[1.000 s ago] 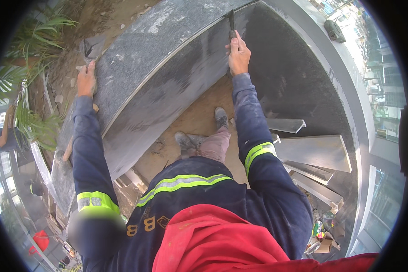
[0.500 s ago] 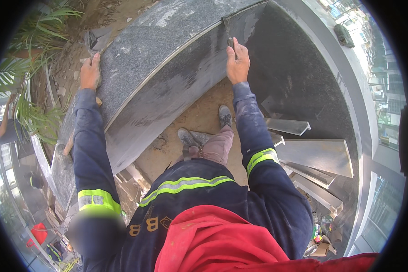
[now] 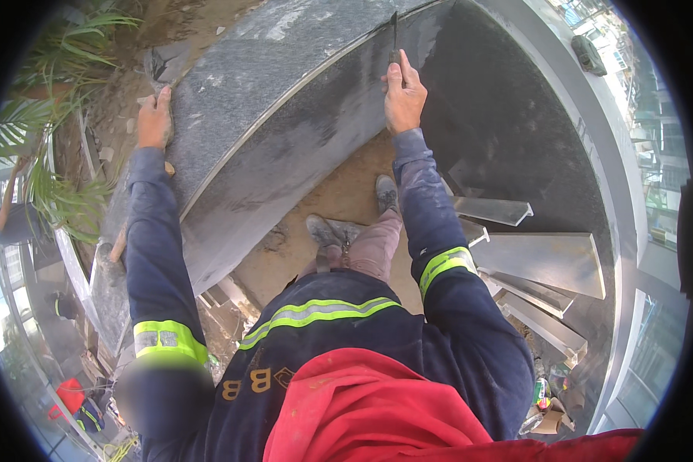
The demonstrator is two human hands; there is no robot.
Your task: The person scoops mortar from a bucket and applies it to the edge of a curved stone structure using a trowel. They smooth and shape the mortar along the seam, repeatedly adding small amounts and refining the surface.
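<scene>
My right hand (image 3: 405, 96) is closed round the handle of a thin, dark, narrow-bladed scraper (image 3: 395, 35). Its blade points away from me, over the pale seam (image 3: 300, 96) along the top edge of a curved grey stone wall (image 3: 277, 146). Whether the blade touches the seam I cannot tell. At the far side of the stone top (image 3: 231, 69), my left hand (image 3: 154, 123) has its fingers curled down beside the soil; what they grip is hidden. Just beyond its fingertips lies a crumpled grey sheet (image 3: 165, 65).
Palm fronds (image 3: 61, 185) and soil border the stone top on the left. Stone offcuts (image 3: 547, 262) lean by the dark wall to my right. A dark, rounded object (image 3: 587, 55) sits on the far right ledge. Litter (image 3: 550, 408) lies at lower right. Another person (image 3: 15, 219) is at far left.
My right hand has shifted slightly up and away, and the scraper has swung from leaning left to nearly straight ahead. My left hand has stayed almost in place.
</scene>
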